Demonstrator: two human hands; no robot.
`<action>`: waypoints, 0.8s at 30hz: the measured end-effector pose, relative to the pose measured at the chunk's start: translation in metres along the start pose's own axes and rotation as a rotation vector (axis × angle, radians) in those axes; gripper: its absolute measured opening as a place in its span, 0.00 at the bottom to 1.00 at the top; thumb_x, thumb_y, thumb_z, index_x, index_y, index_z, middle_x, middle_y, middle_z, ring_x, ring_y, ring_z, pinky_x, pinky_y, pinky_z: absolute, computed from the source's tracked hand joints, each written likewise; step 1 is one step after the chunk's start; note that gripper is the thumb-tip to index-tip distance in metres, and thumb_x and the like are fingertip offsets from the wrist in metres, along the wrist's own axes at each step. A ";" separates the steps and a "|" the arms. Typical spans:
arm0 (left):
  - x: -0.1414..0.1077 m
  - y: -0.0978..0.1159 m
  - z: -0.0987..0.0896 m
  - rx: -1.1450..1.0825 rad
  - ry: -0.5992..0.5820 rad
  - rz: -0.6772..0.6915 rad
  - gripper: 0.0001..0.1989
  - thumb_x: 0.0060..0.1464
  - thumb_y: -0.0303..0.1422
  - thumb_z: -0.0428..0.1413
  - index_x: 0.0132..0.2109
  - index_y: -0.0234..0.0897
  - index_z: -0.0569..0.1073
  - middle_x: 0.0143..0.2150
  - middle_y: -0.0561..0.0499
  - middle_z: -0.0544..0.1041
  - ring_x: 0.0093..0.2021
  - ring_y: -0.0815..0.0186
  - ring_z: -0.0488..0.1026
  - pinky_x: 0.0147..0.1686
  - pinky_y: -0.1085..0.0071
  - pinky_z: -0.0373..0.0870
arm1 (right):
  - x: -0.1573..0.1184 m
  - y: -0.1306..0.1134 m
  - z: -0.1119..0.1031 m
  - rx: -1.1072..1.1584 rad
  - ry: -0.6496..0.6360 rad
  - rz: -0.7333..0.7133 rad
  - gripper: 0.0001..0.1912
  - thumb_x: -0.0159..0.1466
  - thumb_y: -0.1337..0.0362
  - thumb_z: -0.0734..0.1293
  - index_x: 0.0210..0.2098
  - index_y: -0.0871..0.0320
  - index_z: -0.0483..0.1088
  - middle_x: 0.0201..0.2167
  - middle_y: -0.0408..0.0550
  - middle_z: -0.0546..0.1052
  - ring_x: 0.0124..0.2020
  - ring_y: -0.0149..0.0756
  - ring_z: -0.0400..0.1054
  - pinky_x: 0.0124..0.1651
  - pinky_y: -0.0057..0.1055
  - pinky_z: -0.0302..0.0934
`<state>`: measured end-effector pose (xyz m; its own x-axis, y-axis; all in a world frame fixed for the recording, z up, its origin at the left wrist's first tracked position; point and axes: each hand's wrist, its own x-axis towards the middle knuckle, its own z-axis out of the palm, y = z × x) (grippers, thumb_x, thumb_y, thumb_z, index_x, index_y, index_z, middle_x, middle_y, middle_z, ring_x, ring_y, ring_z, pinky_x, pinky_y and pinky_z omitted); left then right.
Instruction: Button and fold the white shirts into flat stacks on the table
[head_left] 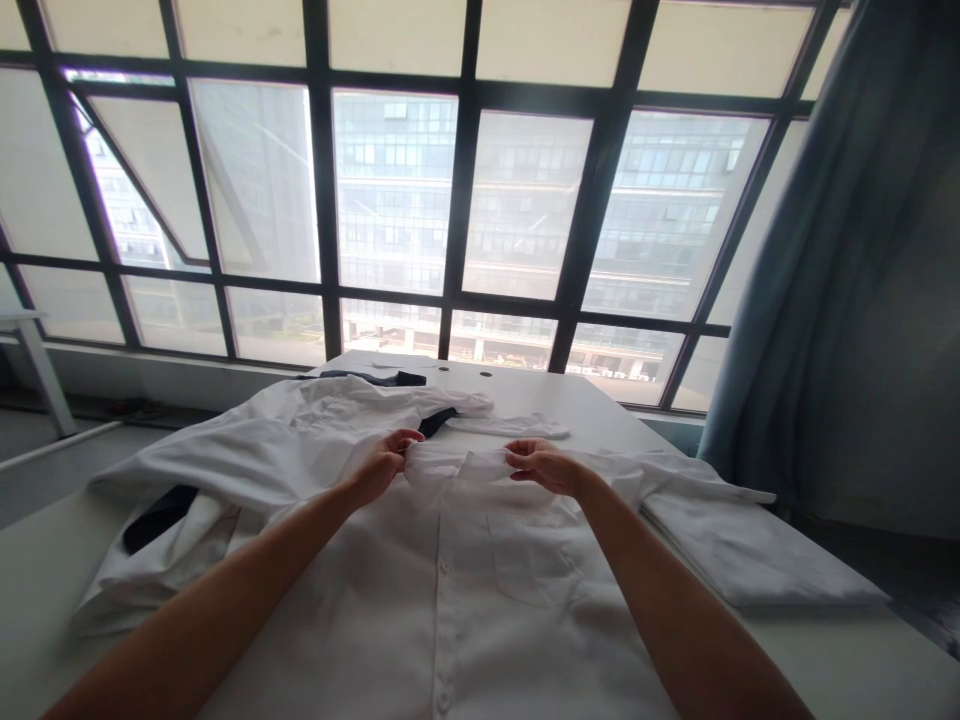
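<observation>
My left hand (381,465) and right hand (544,467), held apart, pinch the collar (442,465) of the white shirt (450,600) at 12 o'clock; uneven tugging could skew or crease it.

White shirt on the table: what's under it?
Dark fabric pokes out at its left side and far edge; the white shirt hides the rest, so what else lies beneath cannot be seen.

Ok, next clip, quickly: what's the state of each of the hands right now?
Left hand: closed, pinching the collar of the white shirt.
Right hand: closed, pinching the same collar.
</observation>
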<state>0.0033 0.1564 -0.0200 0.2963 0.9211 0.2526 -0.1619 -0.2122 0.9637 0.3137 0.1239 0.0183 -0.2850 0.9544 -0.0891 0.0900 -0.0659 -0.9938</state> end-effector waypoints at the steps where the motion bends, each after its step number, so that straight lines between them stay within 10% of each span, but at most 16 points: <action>1: 0.000 0.000 -0.002 0.058 -0.003 0.006 0.23 0.31 0.26 0.51 0.39 0.36 0.75 0.30 0.54 0.71 0.27 0.70 0.64 0.24 0.76 0.58 | -0.002 -0.001 0.000 0.030 -0.034 0.002 0.09 0.56 0.65 0.74 0.34 0.62 0.73 0.31 0.45 0.75 0.32 0.29 0.70 0.44 0.31 0.69; 11: -0.008 0.016 0.010 0.833 -0.009 0.426 0.10 0.51 0.39 0.60 0.34 0.37 0.78 0.39 0.46 0.72 0.37 0.62 0.71 0.42 0.67 0.67 | 0.000 -0.005 0.035 -0.008 0.053 0.071 0.09 0.67 0.64 0.60 0.32 0.58 0.68 0.29 0.44 0.71 0.27 0.30 0.66 0.31 0.25 0.65; 20: 0.001 0.010 0.002 0.927 0.197 0.423 0.15 0.58 0.36 0.51 0.24 0.37 0.69 0.38 0.46 0.72 0.41 0.60 0.70 0.47 0.65 0.65 | 0.001 0.001 0.020 0.219 0.023 -0.070 0.21 0.52 0.64 0.73 0.43 0.55 0.67 0.33 0.40 0.72 0.35 0.32 0.71 0.46 0.34 0.68; 24: 0.000 0.015 0.005 0.916 0.231 0.334 0.18 0.61 0.37 0.48 0.23 0.38 0.65 0.28 0.51 0.69 0.29 0.66 0.67 0.34 0.70 0.63 | -0.005 -0.005 0.012 0.132 -0.069 0.013 0.24 0.49 0.63 0.78 0.41 0.57 0.67 0.32 0.42 0.74 0.32 0.31 0.72 0.44 0.33 0.69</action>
<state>0.0052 0.1521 -0.0055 0.1621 0.7886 0.5932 0.6125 -0.5517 0.5661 0.3037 0.1160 0.0232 -0.3503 0.9311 -0.1019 -0.0308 -0.1202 -0.9923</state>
